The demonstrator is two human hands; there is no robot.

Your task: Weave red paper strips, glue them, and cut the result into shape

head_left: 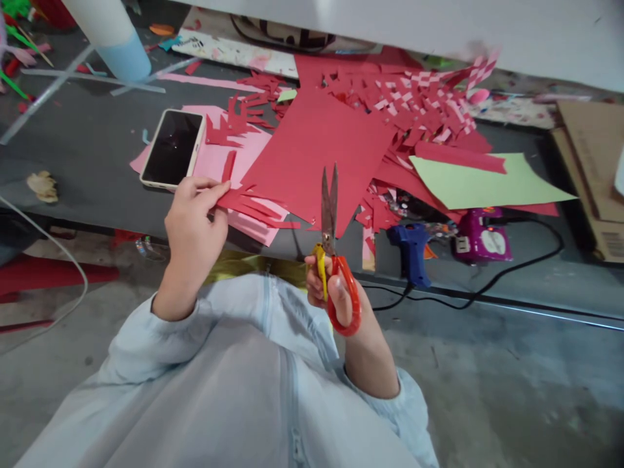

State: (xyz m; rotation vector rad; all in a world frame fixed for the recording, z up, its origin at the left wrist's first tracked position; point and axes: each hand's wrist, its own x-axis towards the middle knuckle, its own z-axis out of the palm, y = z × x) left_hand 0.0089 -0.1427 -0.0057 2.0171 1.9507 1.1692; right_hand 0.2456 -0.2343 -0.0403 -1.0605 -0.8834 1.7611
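Observation:
My left hand (197, 218) pinches a piece of red paper cut into strips (253, 207), above pink sheets (214, 153) at the table's front edge. One short strip points up by the fingertips. In my right hand (341, 296) is a pair of scissors (329, 224) with one red and one yellow handle loop. Their blades point away from me and stand slightly apart, with nothing visible between them. A large red paper sheet (326, 143) lies just beyond the blades. Close to my left hand, a phone (174, 148) with a dark screen rests partly on the pink paper.
Red and pink cut scraps (414, 104) are heaped at the back right. A light green sheet (492, 185) lies nearer. At the right front are a blue glue gun (413, 253), a purple box (482, 237) with a black cable, and cardboard (595, 156). A bottle (114, 42) stands back left.

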